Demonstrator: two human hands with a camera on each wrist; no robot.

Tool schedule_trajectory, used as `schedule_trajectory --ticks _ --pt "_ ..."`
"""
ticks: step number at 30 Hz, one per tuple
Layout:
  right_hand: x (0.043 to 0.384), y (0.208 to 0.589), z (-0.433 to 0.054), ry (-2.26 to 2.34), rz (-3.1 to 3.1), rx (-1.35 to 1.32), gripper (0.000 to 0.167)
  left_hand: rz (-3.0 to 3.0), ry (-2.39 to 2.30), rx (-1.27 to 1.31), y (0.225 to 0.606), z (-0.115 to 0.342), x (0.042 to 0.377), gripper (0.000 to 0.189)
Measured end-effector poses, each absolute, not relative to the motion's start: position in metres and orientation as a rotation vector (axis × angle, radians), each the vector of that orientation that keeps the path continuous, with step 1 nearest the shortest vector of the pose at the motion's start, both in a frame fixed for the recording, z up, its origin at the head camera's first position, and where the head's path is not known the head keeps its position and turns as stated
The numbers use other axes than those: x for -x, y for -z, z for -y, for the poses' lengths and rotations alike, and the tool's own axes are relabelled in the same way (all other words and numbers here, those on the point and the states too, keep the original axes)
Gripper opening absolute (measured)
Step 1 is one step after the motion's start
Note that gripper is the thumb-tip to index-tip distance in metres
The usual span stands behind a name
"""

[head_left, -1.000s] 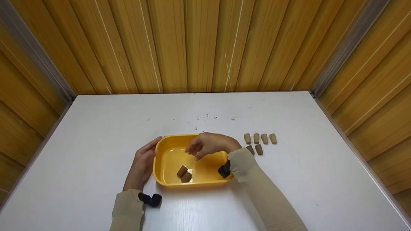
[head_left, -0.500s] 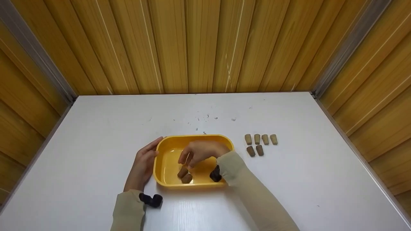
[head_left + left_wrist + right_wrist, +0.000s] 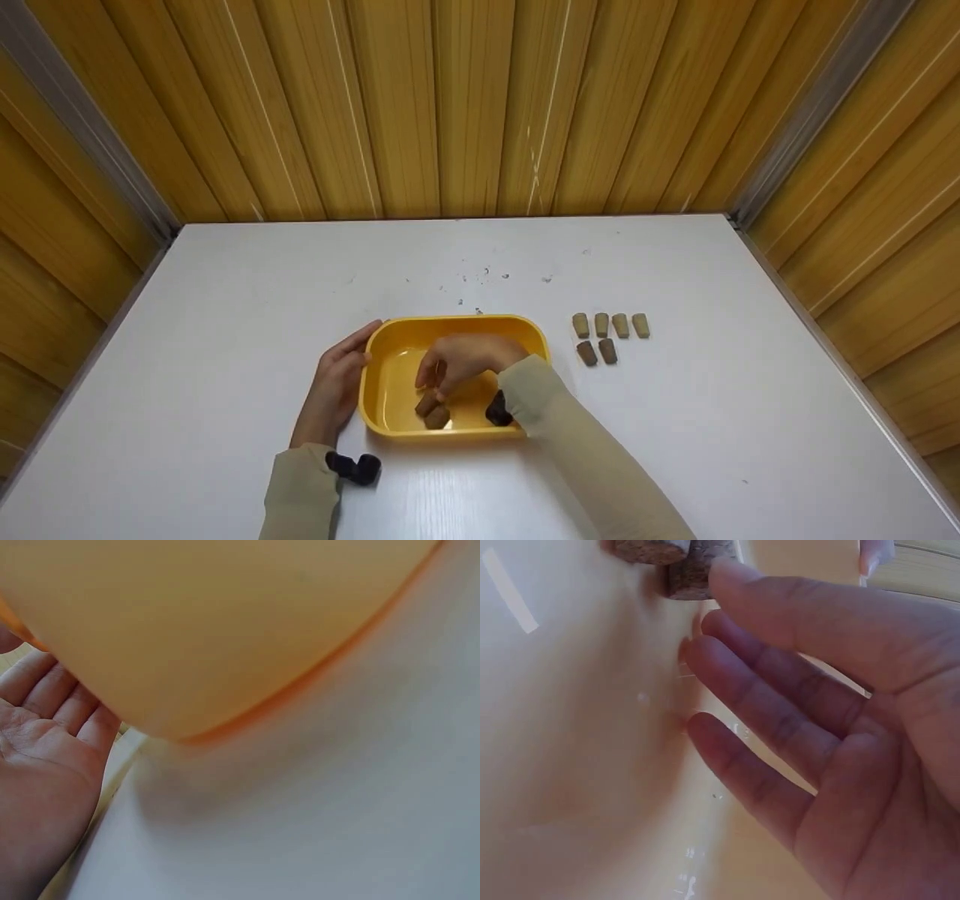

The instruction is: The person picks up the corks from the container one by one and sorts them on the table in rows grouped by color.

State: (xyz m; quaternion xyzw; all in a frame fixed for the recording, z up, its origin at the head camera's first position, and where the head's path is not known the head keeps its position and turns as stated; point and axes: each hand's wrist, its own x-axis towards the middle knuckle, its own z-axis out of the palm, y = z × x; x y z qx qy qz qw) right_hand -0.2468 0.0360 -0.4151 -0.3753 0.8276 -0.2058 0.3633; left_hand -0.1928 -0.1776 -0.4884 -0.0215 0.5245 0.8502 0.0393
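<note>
A yellow plastic tray point(image 3: 457, 433) stands on the white table, with two brown tapered corks lying side by side inside. My left hand point(image 3: 337, 379) holds the tray at its left end, thumb at the rim and fingers along the outer wall. Inside the tray, my right hand point(image 3: 469, 360) pinches the upper cork point(image 3: 426, 405) at its end. The lower cork point(image 3: 437, 418) lies against it. In the right wrist view the thumb overlaps the end of the gripped cork point(image 3: 692, 574), the index finger is hidden, and the other fingers extend loosely.
On the table point(image 3: 720, 420) right of the tray, several pale corks point(image 3: 601, 325) lie in a row. Two darker corks point(image 3: 607, 351) lie just in front of them. Wood-patterned panels point(image 3: 465, 112) enclose the table at the back and sides.
My right hand has moved down and left inside the tray, from above its middle to the upper cork. The left hand and the tray have stayed in place.
</note>
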Motion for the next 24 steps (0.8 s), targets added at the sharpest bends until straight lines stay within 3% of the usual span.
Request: schedule_trajectory --ticks 24 --pt "0.256 0.411 -0.061 0.592 -2.129 0.964 0.020 -1.569 -2.614 0.067 0.487 0.178 0.191 0.054"
